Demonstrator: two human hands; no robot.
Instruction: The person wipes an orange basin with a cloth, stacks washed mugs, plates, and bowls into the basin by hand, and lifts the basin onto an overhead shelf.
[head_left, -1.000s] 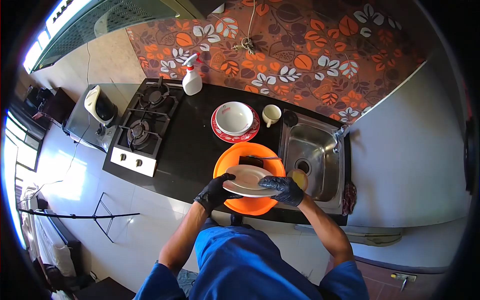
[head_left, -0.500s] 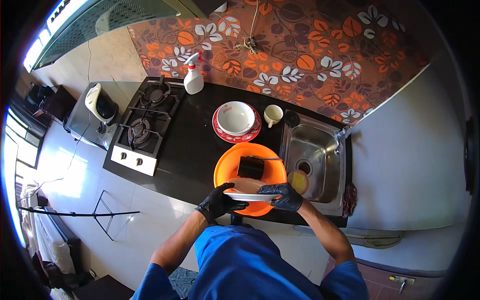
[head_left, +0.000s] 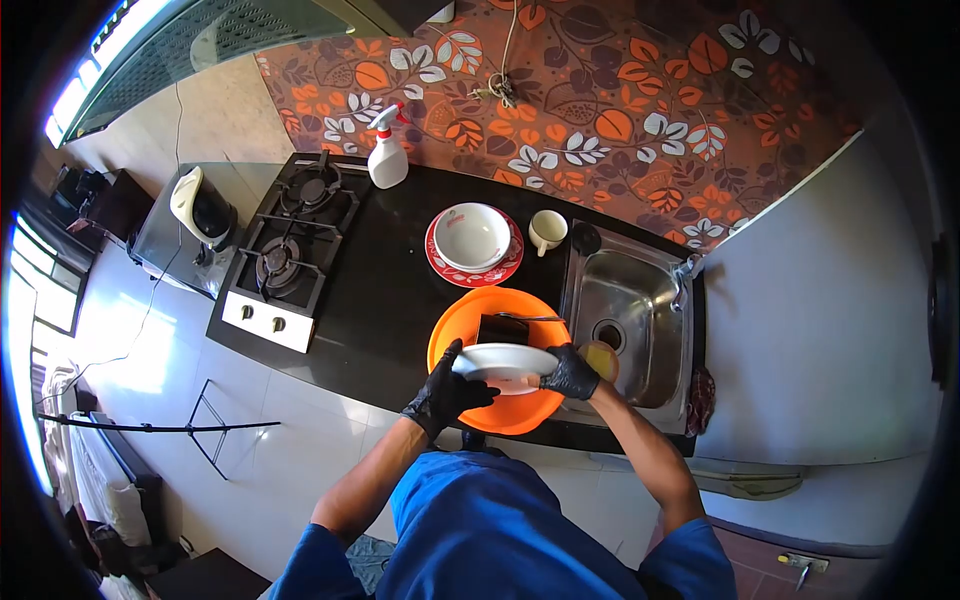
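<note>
Both my hands wear black gloves and hold a white plate [head_left: 505, 362] tilted over an orange basin [head_left: 446, 318]. My left hand [head_left: 445, 395] grips its left edge, thumb at the top and fingers below. At the right edge, my right hand [head_left: 572, 373] is closed on the plate. Inside the basin, a black mug [head_left: 502, 329] lies partly hidden behind the plate, with a metal utensil [head_left: 535, 318] beside it. Close to my right hand, a yellow sponge [head_left: 600, 361] rests in a small round dish at the sink's edge.
Behind the basin, white bowls [head_left: 472, 237] sit on a red-rimmed plate [head_left: 508, 270], next to a cream mug [head_left: 547, 230]. A steel sink [head_left: 640, 290] is on the right. To the left are a gas stove [head_left: 290, 250] and a spray bottle [head_left: 387, 163].
The plate has tipped over in my hands, its white face now turned towards me and its upper edge raised. My left hand has shifted slightly, with its thumb higher.
</note>
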